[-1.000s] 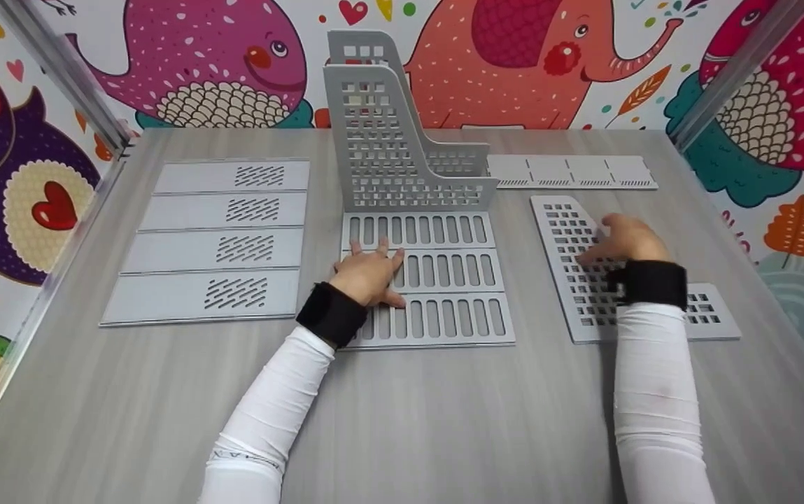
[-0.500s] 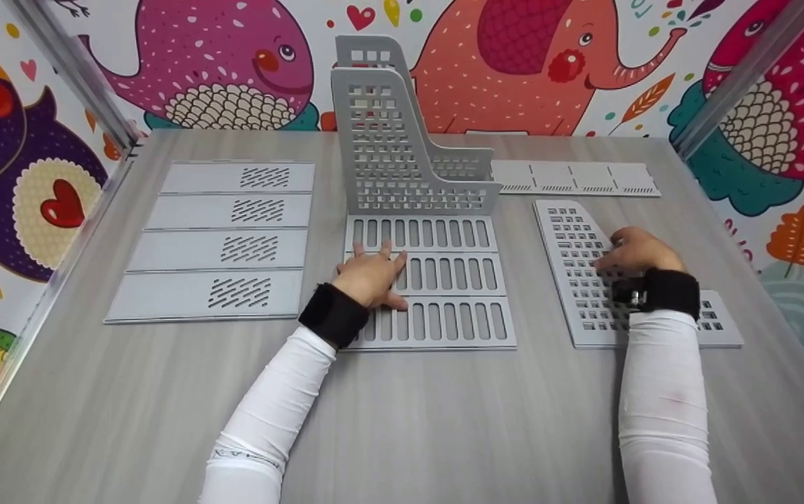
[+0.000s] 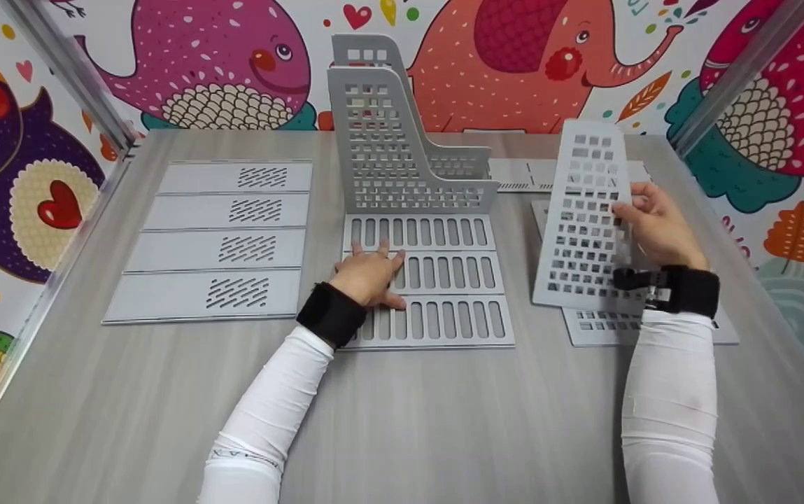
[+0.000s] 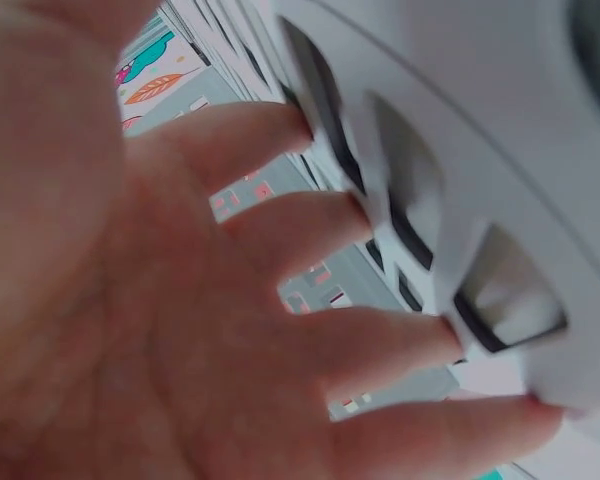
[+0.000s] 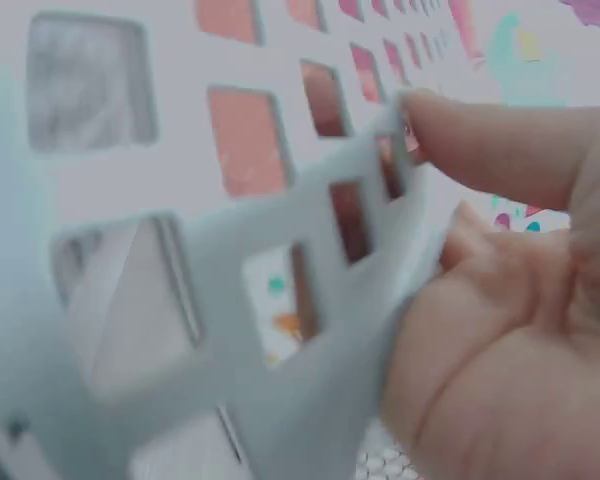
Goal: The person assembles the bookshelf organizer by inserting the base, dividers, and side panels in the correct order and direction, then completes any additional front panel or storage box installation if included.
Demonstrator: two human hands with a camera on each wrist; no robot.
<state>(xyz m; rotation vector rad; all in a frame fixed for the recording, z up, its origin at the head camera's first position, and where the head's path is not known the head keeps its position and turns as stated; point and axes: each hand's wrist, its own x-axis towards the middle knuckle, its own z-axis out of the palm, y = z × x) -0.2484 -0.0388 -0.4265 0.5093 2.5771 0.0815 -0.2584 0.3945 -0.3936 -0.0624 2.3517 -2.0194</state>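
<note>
My right hand [image 3: 664, 227] pinches a grey perforated side panel [image 3: 583, 227] by its sloping edge, thumb on the near face. The panel is tilted up off the table, over a matching L-shaped panel [image 3: 729, 332] that lies flat and mostly covered. In the right wrist view the thumb and fingers grip the square-holed panel [image 5: 205, 290]. My left hand [image 3: 367, 278] rests with spread fingers on the slotted grey panels [image 3: 506, 322] in the middle. Its fingertips touch the slotted surface [image 4: 460, 180] in the left wrist view.
An assembled grey magazine file holder [image 3: 408, 161] stands upright behind the slotted panels. Plain panels with slanted slots [image 3: 178, 245] lie in rows at left. A row of pale panels [image 3: 513, 171] lies at back right, partly hidden. Printed walls [image 3: 199, 63] enclose the table.
My right hand has lifted the upper perforated side panel off the one beneath, tilting it up and moving it slightly away. The left hand stays on the slotted panels.
</note>
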